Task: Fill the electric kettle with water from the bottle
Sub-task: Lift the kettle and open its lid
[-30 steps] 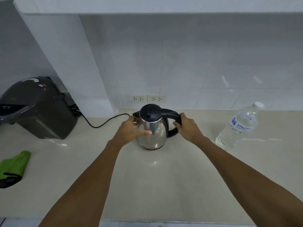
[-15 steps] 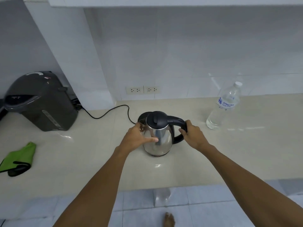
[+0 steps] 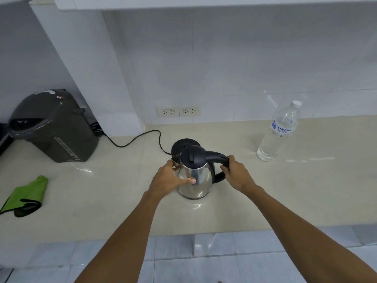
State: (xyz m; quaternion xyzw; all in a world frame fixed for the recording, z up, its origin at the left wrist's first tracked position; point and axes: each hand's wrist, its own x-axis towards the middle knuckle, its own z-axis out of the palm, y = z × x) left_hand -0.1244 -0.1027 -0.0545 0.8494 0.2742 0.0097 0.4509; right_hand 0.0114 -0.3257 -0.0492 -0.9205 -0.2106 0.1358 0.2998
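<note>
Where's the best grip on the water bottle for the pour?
Probably mid-body of the water bottle, around the label, approached from its left, the kettle side. It stands upright, capped, with free counter around it; the round body there suits wrapped fingers.

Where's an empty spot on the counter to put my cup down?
Best is the bare stretch between the kettle and the water bottle, or the wide front strip of counter between the green cloth and the left hand. The back left is crowded by the dark water boiler and cord.
</note>
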